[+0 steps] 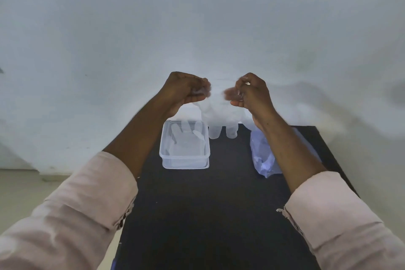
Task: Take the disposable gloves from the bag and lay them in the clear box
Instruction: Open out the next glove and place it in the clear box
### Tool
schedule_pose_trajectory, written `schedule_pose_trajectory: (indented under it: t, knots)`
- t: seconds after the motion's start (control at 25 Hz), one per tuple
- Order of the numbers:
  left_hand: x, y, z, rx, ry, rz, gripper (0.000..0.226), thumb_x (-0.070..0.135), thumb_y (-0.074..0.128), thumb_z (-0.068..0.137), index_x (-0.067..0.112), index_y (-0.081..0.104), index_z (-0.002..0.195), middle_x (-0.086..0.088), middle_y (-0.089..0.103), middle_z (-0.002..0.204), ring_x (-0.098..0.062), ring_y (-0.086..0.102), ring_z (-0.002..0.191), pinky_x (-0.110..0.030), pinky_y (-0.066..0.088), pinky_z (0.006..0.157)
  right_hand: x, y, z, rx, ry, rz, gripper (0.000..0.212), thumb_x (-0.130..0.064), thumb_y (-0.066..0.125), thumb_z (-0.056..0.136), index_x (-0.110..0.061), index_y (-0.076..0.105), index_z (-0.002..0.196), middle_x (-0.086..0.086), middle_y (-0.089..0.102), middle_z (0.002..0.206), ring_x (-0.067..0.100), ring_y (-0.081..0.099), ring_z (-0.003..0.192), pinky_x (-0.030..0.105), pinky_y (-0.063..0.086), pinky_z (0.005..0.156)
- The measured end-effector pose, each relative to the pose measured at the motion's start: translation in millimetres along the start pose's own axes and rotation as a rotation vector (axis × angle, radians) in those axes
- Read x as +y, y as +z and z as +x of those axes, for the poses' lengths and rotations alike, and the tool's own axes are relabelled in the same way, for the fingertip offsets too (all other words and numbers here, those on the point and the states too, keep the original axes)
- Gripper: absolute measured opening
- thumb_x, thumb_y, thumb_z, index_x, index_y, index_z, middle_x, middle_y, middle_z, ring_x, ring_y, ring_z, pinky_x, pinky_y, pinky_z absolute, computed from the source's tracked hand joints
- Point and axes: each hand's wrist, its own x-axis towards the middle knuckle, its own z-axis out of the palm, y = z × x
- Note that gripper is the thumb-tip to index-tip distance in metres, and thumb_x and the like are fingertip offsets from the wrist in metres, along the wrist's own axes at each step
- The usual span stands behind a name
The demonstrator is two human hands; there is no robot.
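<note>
A thin, see-through disposable glove (220, 116) hangs fingers down between my hands, above the far edge of the black table. My left hand (184, 92) pinches its cuff on the left, and my right hand (249, 94) pinches it on the right. Below my left hand stands the clear box (163, 153), open, with a flat glove (186, 138) lying inside. The crumpled clear plastic bag (263, 155) lies on the table's right side, partly hidden by my right forearm.
The black table (210, 215) stands against a pale wall (197, 28). Light floor shows to the left and right of it. Both my forearms wear pale pink sleeves.
</note>
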Motion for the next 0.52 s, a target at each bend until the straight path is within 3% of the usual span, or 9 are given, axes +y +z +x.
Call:
schedule_pose_trajectory:
  t: [0.16, 0.36, 0.52]
  knots:
    - [-21.1, -26.1, 43.4, 0.163, -0.08, -0.011, 0.006, 0.004, 0.068, 0.084, -0.001, 0.072, 0.086, -0.012, 0.075, 0.085, -0.023, 0.074, 0.076, -0.031, 0.061, 0.078, 29.7, 36.0, 57.8, -0.068, 0.04, -0.031, 0.014, -0.01, 0.043, 0.087, -0.018, 0.049, 0.078, 0.012, 0.075, 0.083, 0.025, 0.073, 0.074, 0.033, 0.054, 0.071]
    - [-44.8, -59.3, 97.6, 0.357, -0.161, 0.025, 0.002, 0.008, 0.074, 0.079, 0.007, 0.074, 0.077, -0.01, 0.076, 0.09, -0.025, 0.074, 0.092, -0.033, 0.059, 0.083, 61.3, 79.7, 120.6, -0.144, 0.134, -0.055, 0.012, -0.012, 0.042, 0.088, -0.017, 0.049, 0.08, 0.009, 0.076, 0.08, 0.023, 0.074, 0.077, 0.036, 0.056, 0.077]
    - [-58.3, -75.2, 133.4, 0.466, -0.125, 0.09, 0.016, 0.016, 0.081, 0.07, 0.007, 0.078, 0.082, -0.015, 0.076, 0.099, -0.029, 0.072, 0.098, -0.04, 0.058, 0.09, 74.3, 100.2, 152.9, -0.124, 0.098, -0.089, 0.013, -0.007, 0.04, 0.087, -0.013, 0.052, 0.083, 0.013, 0.074, 0.087, 0.012, 0.073, 0.072, 0.033, 0.052, 0.072]
